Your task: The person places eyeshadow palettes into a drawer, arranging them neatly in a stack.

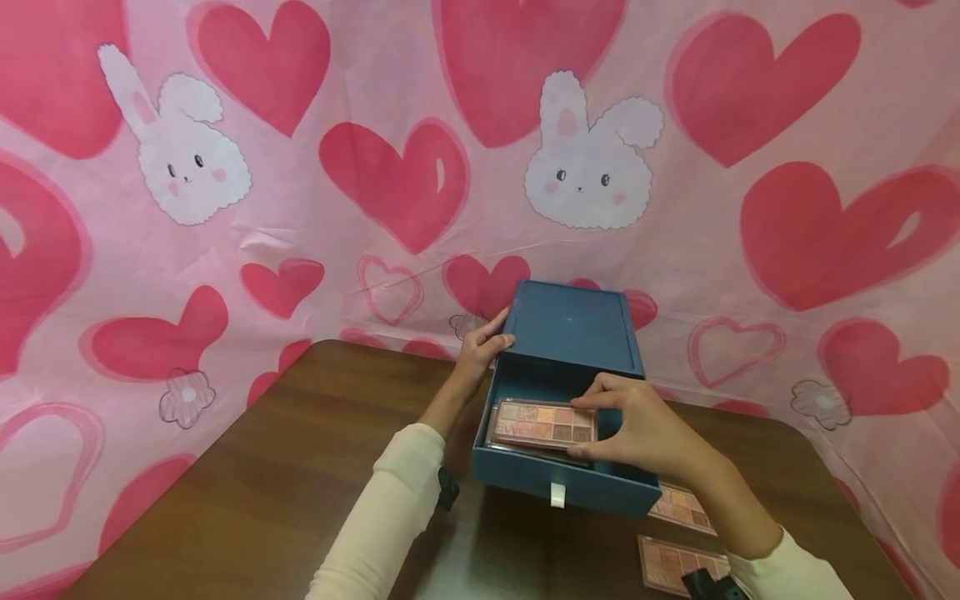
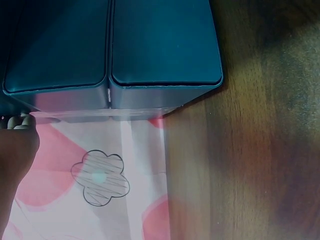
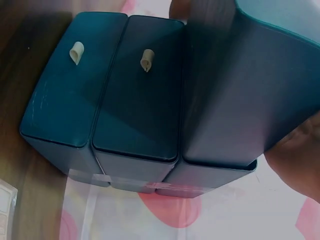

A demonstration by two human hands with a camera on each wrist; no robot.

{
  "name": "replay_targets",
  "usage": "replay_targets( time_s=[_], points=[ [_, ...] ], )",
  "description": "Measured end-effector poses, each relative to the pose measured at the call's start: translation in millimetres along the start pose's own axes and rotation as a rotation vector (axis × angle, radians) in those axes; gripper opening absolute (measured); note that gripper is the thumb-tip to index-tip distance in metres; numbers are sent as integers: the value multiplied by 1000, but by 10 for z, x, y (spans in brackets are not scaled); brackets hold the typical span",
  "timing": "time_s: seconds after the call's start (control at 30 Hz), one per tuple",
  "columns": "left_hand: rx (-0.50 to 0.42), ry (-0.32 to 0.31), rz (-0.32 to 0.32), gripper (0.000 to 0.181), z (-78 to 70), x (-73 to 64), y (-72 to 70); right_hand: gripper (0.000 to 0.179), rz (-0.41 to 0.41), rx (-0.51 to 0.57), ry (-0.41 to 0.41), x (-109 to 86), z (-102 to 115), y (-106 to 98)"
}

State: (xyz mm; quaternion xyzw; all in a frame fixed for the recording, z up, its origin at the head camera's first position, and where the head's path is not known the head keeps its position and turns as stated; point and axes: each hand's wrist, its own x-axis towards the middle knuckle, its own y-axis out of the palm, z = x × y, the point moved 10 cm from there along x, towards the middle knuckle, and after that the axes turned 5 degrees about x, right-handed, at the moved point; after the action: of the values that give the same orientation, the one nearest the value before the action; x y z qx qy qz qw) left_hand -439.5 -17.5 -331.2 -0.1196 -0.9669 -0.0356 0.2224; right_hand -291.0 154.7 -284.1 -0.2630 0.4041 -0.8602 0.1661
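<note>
In the head view, a blue drawer box [image 1: 573, 325] stands toward the table's back with its top drawer [image 1: 525, 471] pulled out. My left hand [image 1: 480, 354] holds the box by its left side, thumb over the top edge and fingers along the side. An eyeshadow palette [image 1: 543, 422] with pale, pink and brown pans lies at the drawer's left, above another clear-edged case. My right hand [image 1: 633, 421] pinches its right end, fingers at the far edge and thumb at the near edge. The right wrist view shows the pulled-out drawer [image 3: 250, 90] over lower drawers [image 3: 137, 90].
Two more palettes, a farther one [image 1: 684, 508] and a nearer one [image 1: 667, 562], lie on the brown wooden table [image 1: 262, 483] right of the drawer. A white pull tab [image 1: 557, 495] sticks out from the drawer front. Behind hangs a pink cloth [image 1: 390, 67] with hearts and rabbits.
</note>
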Motion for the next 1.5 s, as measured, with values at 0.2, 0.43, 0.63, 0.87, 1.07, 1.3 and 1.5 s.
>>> replay_targets(
  time_s=[0.2, 0.43, 0.63, 0.87, 1.07, 1.3, 1.5],
  points=[
    [11, -4, 9, 65, -10, -13, 15, 53, 34, -97, 16, 6, -2, 43],
    [19, -29, -1, 64, 23, -22, 1, 57, 30, -175, -13, 2, 23, 56],
    [18, -23, -8, 63, 7, -20, -20, 52, -1, -116, -14, 0, 16, 30],
    [10, -36, -8, 64, 13, -19, -10, 43, -69, -54, 0, -84, -8, -93],
    [26, -44, -5, 65, 28, -23, -20, 35, -186, -63, -47, -246, -6, -247],
    [17, -48, 2, 64, 39, -9, -17, 39, -349, -60, -217, -434, 41, -411],
    [18, -51, 10, 65, 32, -19, -11, 42, -504, 83, -353, -650, 4, -536]
  ],
)
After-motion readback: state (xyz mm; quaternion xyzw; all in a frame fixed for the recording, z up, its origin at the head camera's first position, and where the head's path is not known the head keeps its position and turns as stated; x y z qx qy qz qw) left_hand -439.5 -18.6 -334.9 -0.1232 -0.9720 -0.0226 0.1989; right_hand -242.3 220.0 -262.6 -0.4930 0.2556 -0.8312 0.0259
